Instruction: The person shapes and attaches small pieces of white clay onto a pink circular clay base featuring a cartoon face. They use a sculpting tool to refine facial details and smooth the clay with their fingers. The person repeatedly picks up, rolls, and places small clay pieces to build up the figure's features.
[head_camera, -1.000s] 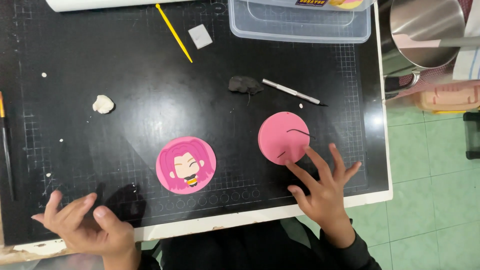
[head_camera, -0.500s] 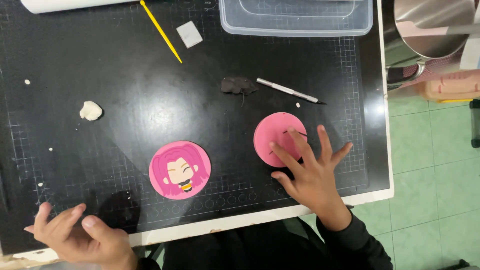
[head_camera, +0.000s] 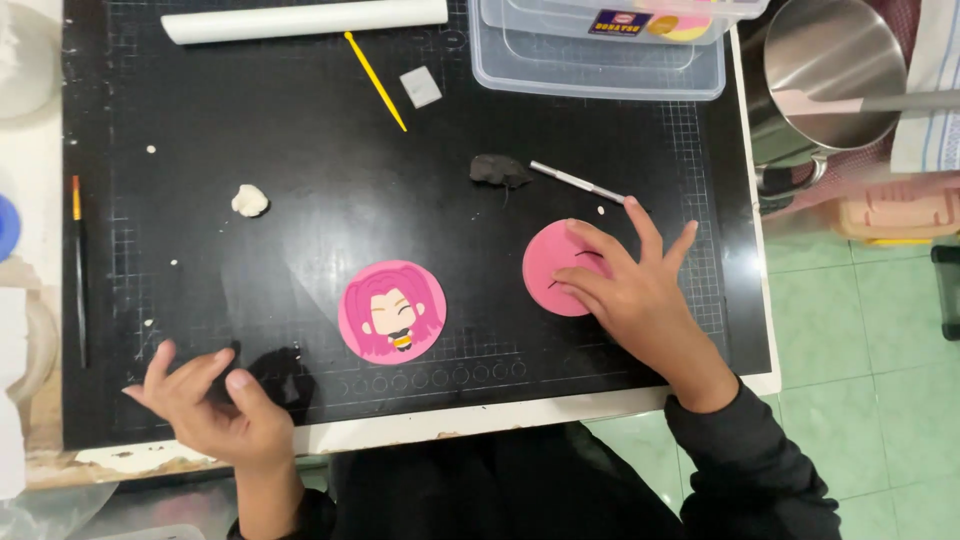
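The right hand (head_camera: 640, 290) lies flat with fingers spread on a plain pink disc (head_camera: 552, 262), covering the disc's right part; it grips nothing. The disc rests on the black cutting mat (head_camera: 300, 180), at about 4 o'clock from the mat's middle, with thin dark lines on its face. The left hand (head_camera: 210, 405) hovers at the mat's 7 o'clock edge, fingers loosely curled and apart, holding nothing that can be seen.

Between the hands, at 9 o'clock from the plain disc, lies a second pink disc with a cartoon figure (head_camera: 392, 311). At 12 o'clock from the plain disc sits a dark clay lump (head_camera: 497, 170), and just right of it a thin metal tool (head_camera: 578, 182) whose tip ends near the right hand's fingertips. A white clay lump (head_camera: 249, 200) sits toward the mat's 9 o'clock side. At the 12 o'clock edge are a white roller (head_camera: 305, 18), a yellow stick (head_camera: 375, 81), a small grey square (head_camera: 421, 87) and clear plastic boxes (head_camera: 600, 60). A steel pot (head_camera: 830, 70) stands off the mat at 2 o'clock.
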